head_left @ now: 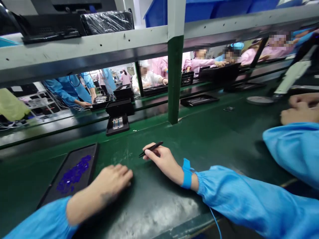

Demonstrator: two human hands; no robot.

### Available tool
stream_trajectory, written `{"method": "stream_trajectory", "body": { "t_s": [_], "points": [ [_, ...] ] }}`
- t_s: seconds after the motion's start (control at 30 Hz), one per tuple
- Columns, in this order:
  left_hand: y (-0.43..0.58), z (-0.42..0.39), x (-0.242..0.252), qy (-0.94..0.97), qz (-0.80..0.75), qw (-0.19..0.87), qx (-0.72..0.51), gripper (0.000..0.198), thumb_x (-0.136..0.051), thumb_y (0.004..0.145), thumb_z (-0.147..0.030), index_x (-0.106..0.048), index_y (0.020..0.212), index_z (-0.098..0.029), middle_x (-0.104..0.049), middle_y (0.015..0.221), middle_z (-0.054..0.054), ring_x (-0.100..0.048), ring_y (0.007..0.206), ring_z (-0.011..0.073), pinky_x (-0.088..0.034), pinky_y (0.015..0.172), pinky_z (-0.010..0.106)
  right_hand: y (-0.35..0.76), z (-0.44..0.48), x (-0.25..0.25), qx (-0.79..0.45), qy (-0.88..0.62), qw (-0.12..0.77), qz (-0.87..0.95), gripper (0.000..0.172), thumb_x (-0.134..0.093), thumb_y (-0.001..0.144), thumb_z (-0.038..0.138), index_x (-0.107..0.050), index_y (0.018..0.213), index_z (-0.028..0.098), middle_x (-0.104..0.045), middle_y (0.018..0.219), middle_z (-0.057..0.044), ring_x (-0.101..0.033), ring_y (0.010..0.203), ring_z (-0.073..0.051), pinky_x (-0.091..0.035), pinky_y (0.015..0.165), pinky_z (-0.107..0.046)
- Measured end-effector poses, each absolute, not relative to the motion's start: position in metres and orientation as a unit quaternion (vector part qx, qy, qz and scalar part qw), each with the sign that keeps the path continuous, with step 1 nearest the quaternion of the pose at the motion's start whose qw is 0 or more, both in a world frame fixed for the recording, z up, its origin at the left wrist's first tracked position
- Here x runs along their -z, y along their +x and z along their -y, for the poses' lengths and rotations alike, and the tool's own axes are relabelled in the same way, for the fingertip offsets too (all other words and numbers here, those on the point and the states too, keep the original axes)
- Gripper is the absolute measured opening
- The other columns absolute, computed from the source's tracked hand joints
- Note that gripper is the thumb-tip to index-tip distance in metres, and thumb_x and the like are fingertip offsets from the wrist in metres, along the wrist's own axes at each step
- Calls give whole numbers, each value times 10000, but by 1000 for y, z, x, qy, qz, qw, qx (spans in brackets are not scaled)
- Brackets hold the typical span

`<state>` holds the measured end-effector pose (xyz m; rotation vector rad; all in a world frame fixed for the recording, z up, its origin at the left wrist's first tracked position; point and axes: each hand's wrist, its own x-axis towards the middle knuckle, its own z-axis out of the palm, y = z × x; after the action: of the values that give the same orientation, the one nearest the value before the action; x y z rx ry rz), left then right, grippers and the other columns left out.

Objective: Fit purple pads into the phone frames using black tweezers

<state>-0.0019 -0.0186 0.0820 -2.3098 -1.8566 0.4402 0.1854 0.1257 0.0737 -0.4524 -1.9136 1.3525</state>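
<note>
My right hand (163, 159) holds a pair of black tweezers (152, 149) in a pinch, low over the green tabletop (139, 205). The tweezers' tips point left. A blue wrist strap (186, 176) sits around that wrist. To the left, my left hand (112, 181) is palm down near the tabletop, its fingers bent and close together. What lies under those fingers is hidden. Beside my left forearm is a black tray (82, 189), with a heap of small shiny blue-purple pieces (74, 174) in it.
A green post (173, 79) rises from the bench behind my hands. Past the edge strip lies a small black tray (118, 124) with a part in it. Another person's hands (300, 108) and blue sleeve (294, 149) are at the right. A shelf (87, 46) crosses above.
</note>
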Motion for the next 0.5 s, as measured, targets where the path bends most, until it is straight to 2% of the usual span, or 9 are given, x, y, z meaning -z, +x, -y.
{"method": "stream_trajectory", "body": {
  "t_s": [0.03, 0.07, 0.17, 0.33, 0.4, 0.5],
  "points": [
    [10, 36, -72, -801, 583, 73, -120, 303, -543, 993, -315, -584, 1285, -244, -654, 1274, 84, -643, 1140, 227, -558, 914, 342, 183, -127, -72, -527, -184, 367, 744, 218, -586, 938, 371, -670, 971, 173, -702, 787, -31, -685, 762, -177, -533, 727, -293],
    [21, 50, -62, -846, 519, 105, -54, 391, -541, 996, -377, -538, 1363, -246, -606, 1377, 95, -610, 1215, 246, -545, 965, 364, 179, -126, -70, -527, -190, 362, 745, 222, -591, 935, 377, -666, 966, 171, -680, 748, -21, -665, 732, -169, -521, 703, -285],
    [44, 70, -35, -899, 403, 160, 62, 559, -452, 1001, -577, -467, 1464, -264, -530, 1484, 69, -536, 1321, 259, -510, 1034, 380, 159, -118, -62, -539, -190, 323, 755, 214, -618, 920, 379, -660, 936, 169, -624, 669, 5, -596, 647, -140, -477, 632, -259],
    [74, 60, 3, -896, 353, 222, 155, 453, -472, 1032, -455, -442, 1480, -393, -450, 1553, -19, -497, 1371, 205, -473, 1094, 336, 121, -99, -49, -586, -161, 247, 755, 326, -608, 929, 478, -616, 871, 157, -478, 590, 47, -437, 552, -95, -353, 516, -222],
    [86, 53, 19, -890, 333, 248, 188, 442, -485, 1017, -506, -459, 1454, -448, -423, 1569, -49, -496, 1376, 188, -493, 1079, 312, 116, -98, -48, -603, -156, 230, 748, 386, -611, 914, 537, -602, 862, 155, -392, 587, 66, -348, 536, -82, -289, 489, -217],
    [100, 44, 35, -866, 336, 307, 208, 403, -463, 1023, -510, -566, 1392, -386, -459, 1541, -65, -531, 1337, 157, -558, 980, 250, 122, -101, -51, -617, -157, 211, 742, 430, -626, 890, 584, -594, 858, 156, -338, 596, 73, -293, 538, -78, -238, 481, -219]
  ]
}}
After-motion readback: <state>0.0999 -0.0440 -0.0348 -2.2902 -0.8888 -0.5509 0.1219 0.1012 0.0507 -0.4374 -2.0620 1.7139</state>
